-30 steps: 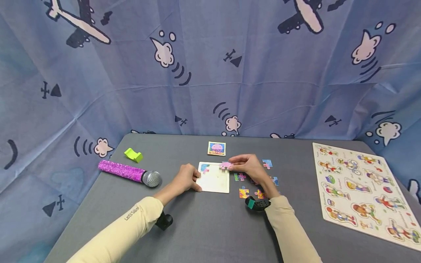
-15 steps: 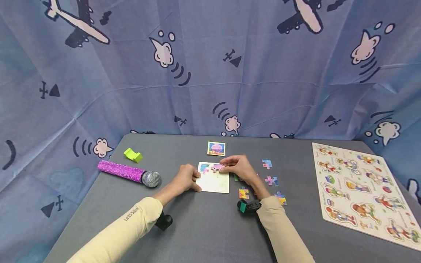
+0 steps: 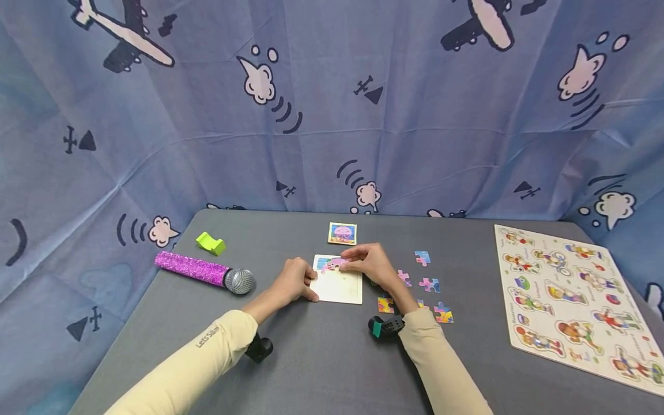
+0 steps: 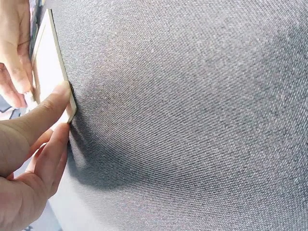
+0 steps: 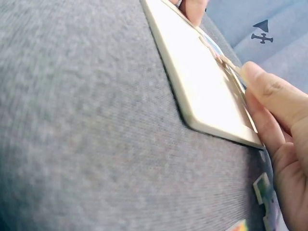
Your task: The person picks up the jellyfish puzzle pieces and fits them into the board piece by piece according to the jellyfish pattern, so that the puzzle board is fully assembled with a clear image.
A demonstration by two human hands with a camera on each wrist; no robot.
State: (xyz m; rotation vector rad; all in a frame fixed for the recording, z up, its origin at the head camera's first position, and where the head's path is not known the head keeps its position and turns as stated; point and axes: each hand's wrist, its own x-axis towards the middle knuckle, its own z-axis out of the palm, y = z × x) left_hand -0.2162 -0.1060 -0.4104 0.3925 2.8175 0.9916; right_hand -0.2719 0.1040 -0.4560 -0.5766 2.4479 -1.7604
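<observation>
A white square puzzle tray (image 3: 338, 289) lies flat on the grey table. My left hand (image 3: 292, 281) holds its left edge, thumb on top and fingers against the side, as the left wrist view shows. A blue and pink jigsaw piece (image 3: 321, 263) sits in the tray's far left corner. Between thumb and fingers, my right hand (image 3: 369, 264) pinches a pink jigsaw piece (image 3: 335, 263) at the tray's far side, right beside the corner piece. In the right wrist view the pinched piece (image 5: 230, 63) looks slightly tilted; whether it touches the tray is unclear.
Several loose jigsaw pieces (image 3: 429, 284) lie right of the tray, some partly behind my right arm. Behind the tray is a small jellyfish picture (image 3: 342, 233). A purple glittery microphone (image 3: 199, 271) and green holder (image 3: 210, 244) lie left; a large picture board (image 3: 576, 300) lies right.
My right hand has carried the pink jigsaw piece leftward over the tray and lowered it beside the corner piece. My left hand has stayed on the tray's edge.
</observation>
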